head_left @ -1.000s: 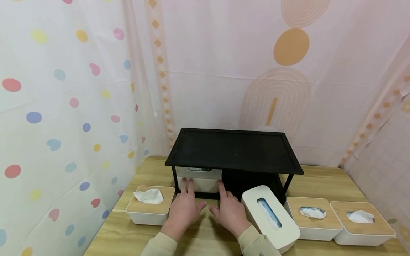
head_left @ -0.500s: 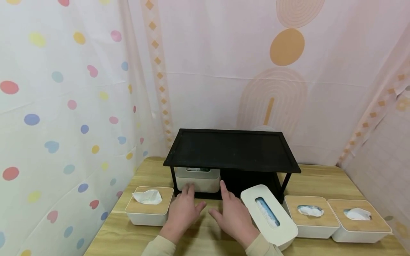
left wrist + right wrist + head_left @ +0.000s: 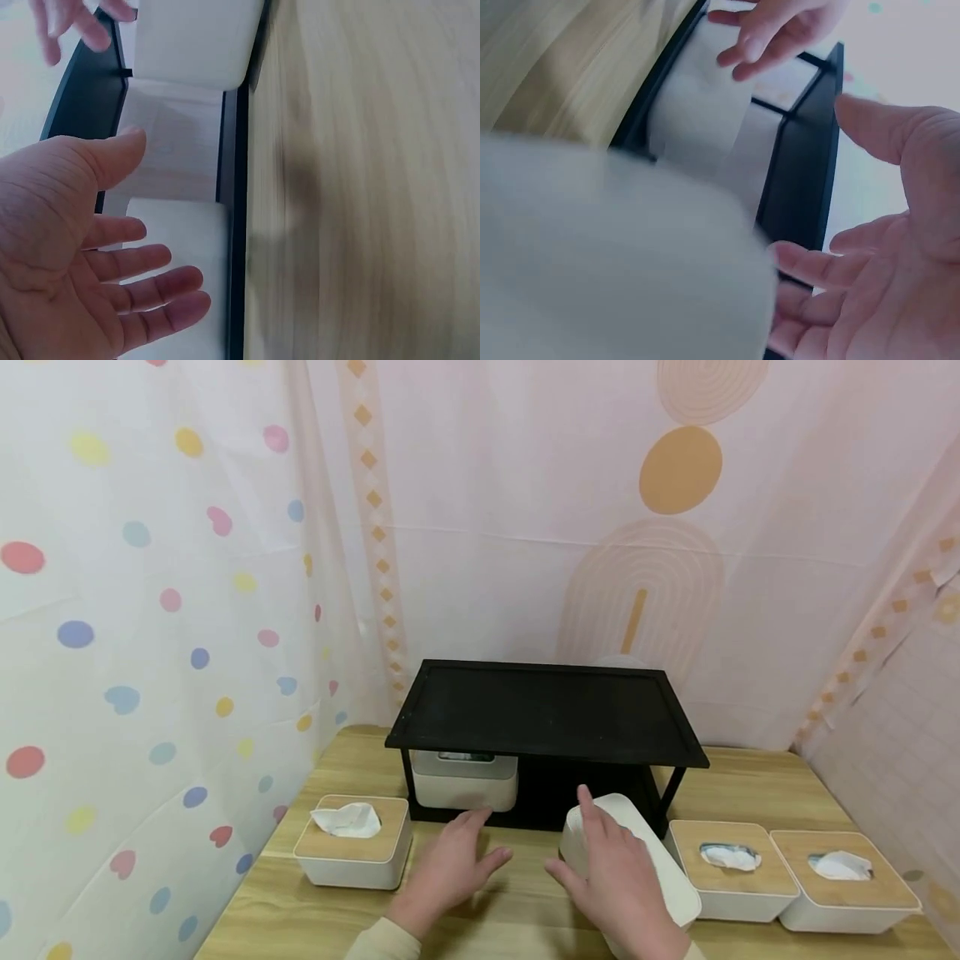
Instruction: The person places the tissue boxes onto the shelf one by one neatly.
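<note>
Inside the black two-tier rack, a white tissue box stands on the lower tier at the left. My left hand hovers in front of it, fingers relaxed, holding nothing. In the left wrist view that hand has its palm turned up and fingers spread. A second white tissue box stands angled before the rack's right end, and my right hand overlaps it, hiding most of its slot. The right wrist view has this box large in front, with the extended fingertips right at its edge.
One wood-lidded tissue box sits left of my hands on the wooden table. Two more, a nearer wood-lidded box and an outer one, stand side by side at the right. Patterned curtains hang behind.
Both hands have drawn back from the white tissue box in the rack. The right hand has moved right, over the angled white box; the left has come slightly nearer and right.
</note>
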`<state>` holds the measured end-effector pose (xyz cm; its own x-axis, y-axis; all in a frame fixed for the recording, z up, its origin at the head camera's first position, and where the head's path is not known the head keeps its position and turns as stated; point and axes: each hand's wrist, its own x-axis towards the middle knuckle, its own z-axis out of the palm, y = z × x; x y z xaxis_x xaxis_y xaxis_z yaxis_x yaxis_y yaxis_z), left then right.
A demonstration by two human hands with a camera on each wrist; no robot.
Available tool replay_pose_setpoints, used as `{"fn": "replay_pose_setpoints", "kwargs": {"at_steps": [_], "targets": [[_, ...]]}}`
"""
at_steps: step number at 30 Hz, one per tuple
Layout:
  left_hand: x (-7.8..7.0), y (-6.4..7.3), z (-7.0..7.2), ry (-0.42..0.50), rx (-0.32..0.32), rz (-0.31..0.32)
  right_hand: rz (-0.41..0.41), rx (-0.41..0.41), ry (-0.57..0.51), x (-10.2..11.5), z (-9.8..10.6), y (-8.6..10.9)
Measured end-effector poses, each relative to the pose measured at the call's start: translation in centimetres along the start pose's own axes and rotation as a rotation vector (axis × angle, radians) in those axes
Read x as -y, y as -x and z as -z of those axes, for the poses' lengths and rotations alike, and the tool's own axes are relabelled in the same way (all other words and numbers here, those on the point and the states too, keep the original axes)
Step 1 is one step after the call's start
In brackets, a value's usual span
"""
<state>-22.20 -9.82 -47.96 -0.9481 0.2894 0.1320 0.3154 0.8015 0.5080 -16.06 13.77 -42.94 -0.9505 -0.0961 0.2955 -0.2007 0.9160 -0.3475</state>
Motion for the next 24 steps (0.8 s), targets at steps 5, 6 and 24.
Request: {"fn": "replay_pose_setpoints", "kwargs": {"at_steps": [5,6,24], "targets": [[-0.6,-0.2,-0.5,0.057,0.019,-0.021,-0.115,0.127,0.137,-2.1,0.8,0.0],[-0.7,-0.2,-0.6,0.067,0.020,-0.027,-0.129,0.149,0.154,-2.3,0.9,-0.1],[-0.6,0.6,-1.3,0.084,0.029,-0.055,-0.203,0.242,0.198,-3.6,0.6,-1.0]]}}
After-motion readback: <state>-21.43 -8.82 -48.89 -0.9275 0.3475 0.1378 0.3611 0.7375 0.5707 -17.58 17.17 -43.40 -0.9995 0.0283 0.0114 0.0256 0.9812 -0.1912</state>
